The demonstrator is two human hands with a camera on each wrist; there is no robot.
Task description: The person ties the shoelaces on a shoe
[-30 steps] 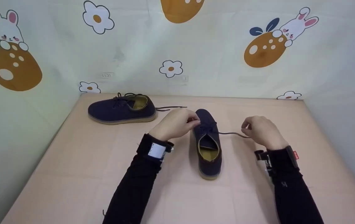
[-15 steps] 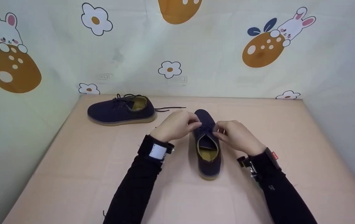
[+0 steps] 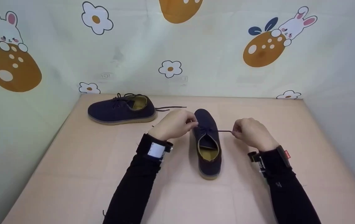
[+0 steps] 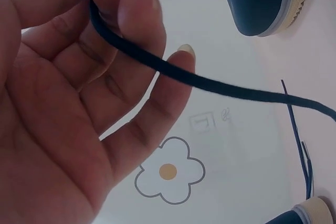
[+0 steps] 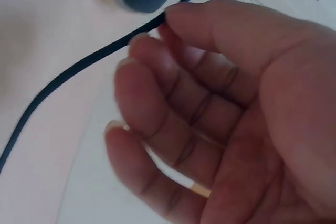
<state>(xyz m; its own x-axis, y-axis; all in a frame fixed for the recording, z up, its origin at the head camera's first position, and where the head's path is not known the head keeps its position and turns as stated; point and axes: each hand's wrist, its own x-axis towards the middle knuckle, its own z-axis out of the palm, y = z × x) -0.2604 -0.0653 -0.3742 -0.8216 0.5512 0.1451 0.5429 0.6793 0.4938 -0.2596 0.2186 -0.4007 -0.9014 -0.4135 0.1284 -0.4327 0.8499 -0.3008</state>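
A navy shoe (image 3: 210, 166) stands in the middle of the table, toe pointing away, with a tan sole and yellowish lining. At its left side, my left hand (image 3: 176, 126) pinches a dark shoelace (image 4: 226, 88) between thumb and forefinger; the lace's loose part trails off across the left wrist view. To the right of the shoe, my right hand (image 3: 252, 133) pinches another shoelace end (image 3: 224, 131), drawn straight out sideways from the shoe. In the right wrist view, the tail of that lace (image 5: 79, 69) curves down past the fingertips. How the laces cross at the eyelets is too small to tell.
A second navy shoe (image 3: 120, 113) lies at the back left, toe to the left, its loose lace ends (image 3: 172, 107) stretching right over the table. Behind the pinkish table (image 3: 177, 199) rises a pale patterned backdrop (image 3: 208, 40).
My right hand came in to the shoe's laces, then moved back out to the right with a lace pulled straight. My left hand stayed nearly in place.
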